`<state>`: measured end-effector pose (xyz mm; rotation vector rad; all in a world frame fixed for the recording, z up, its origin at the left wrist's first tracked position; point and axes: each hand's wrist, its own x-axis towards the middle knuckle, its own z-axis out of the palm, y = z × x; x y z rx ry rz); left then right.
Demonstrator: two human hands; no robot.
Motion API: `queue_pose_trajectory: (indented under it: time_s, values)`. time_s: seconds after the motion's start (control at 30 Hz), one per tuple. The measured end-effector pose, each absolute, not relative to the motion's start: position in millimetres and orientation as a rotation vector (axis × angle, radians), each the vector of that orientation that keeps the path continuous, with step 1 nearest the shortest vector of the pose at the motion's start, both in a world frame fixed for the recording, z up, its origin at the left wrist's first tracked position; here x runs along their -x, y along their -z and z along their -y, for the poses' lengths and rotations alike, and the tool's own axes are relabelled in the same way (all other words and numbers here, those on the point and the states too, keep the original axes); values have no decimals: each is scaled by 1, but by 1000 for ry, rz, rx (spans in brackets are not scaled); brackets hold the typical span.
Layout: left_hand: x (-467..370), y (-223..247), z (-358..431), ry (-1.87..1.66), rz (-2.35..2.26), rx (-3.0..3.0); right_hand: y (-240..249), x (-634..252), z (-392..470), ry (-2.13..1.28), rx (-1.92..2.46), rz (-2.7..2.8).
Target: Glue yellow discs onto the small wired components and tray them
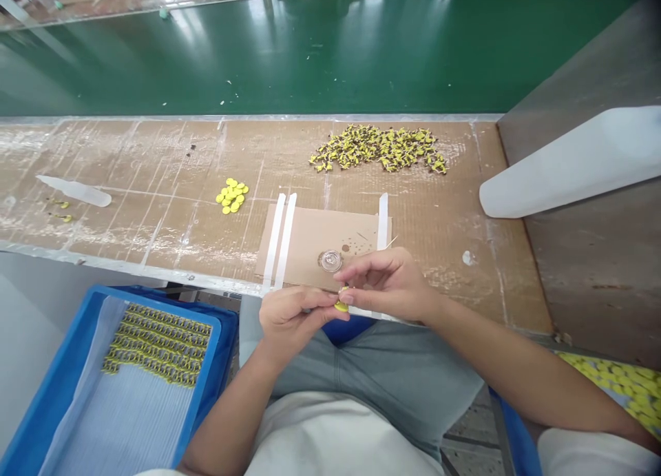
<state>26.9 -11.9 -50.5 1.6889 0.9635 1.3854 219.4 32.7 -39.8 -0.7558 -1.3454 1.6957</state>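
The left hand (295, 319) and the right hand (388, 285) are meeting over the front edge of the table (449, 235). The left thumb and forefinger are pinching a small yellow piece (341, 306); the right thumb and forefinger are also closing on its upper side. Its flat round part is facing up, and its long axis I cannot tell. The fingertips are partly hiding it, and its dark upper detail is too small to read.
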Motion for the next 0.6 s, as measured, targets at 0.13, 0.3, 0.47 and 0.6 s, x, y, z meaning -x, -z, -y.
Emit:
queue_pose_trajectory:
  time_s: [0.13,0.3,0.47,0.6]
  values:
    - [-23,49,11,-1353,-899,-1781,38,-220,-32,-1760,793,1316]
    - [-24,51,11,-1393,-878,-1785,37,-220,-33,-1826,791,1317]
    - [-24,50,9,-1386,-811,-1781,38,-222,-33,-1914,734,1297]
    - [-24,49,8,-1386,-783,-1782,37,-223,-33,-1962,732,1271]
